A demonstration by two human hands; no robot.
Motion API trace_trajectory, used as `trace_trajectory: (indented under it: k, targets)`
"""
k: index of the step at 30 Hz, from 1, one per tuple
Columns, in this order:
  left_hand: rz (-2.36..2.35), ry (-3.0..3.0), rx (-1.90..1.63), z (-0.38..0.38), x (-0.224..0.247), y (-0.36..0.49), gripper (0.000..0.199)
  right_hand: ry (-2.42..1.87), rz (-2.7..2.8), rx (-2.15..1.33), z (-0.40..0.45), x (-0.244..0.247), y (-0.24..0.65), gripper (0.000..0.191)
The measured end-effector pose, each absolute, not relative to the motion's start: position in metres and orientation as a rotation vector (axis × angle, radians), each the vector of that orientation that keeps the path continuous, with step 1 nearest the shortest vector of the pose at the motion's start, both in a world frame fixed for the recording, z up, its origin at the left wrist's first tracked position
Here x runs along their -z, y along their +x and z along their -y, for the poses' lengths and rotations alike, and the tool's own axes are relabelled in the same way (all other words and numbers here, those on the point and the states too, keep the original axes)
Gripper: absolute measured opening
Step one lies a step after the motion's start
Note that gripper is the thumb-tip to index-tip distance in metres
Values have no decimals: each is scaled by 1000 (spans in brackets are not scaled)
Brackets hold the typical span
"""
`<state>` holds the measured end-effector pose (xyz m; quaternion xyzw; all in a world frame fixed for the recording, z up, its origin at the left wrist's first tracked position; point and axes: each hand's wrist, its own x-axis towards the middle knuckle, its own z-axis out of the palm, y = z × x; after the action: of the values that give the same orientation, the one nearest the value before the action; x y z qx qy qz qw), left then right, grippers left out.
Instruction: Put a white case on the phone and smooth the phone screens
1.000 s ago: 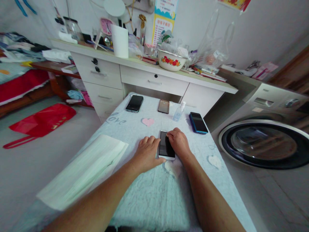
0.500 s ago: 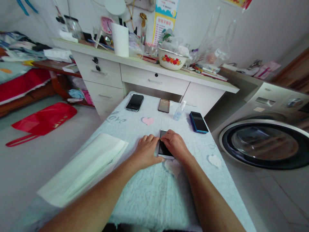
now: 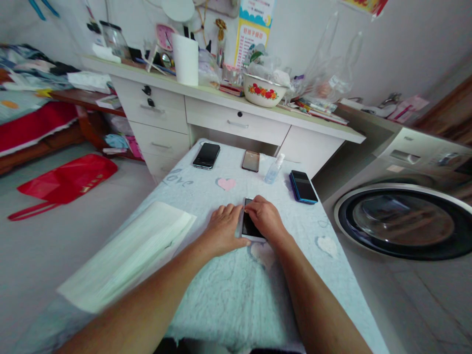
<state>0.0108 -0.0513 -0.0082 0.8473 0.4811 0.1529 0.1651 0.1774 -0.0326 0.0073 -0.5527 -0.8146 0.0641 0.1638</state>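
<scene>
The white phone [image 3: 249, 227] lies face-up at the frame's centre, long axis running nearly top to bottom. The left hand [image 3: 223, 227], thumb spread wide, touches its left edge; the right hand [image 3: 268, 216] bunches over it, any pinch hidden.

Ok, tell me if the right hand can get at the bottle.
Probably yes: the bottle stands a little beyond the right hand, with only tablecloth showing between them. The hand is over the phone, though, so it would likely have to leave that first.
</scene>
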Motion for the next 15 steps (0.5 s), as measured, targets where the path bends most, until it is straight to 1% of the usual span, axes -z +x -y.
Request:
trace_trajectory:
  k: [5, 15]
  targets:
    - [-1365, 2416, -456, 51, 9, 10, 83, -1626, 2307, -165, 30, -9, 174, 20]
    - [-1355, 2412, -444, 51, 7, 10, 73, -1534, 2413, -282, 44, -16, 174, 21]
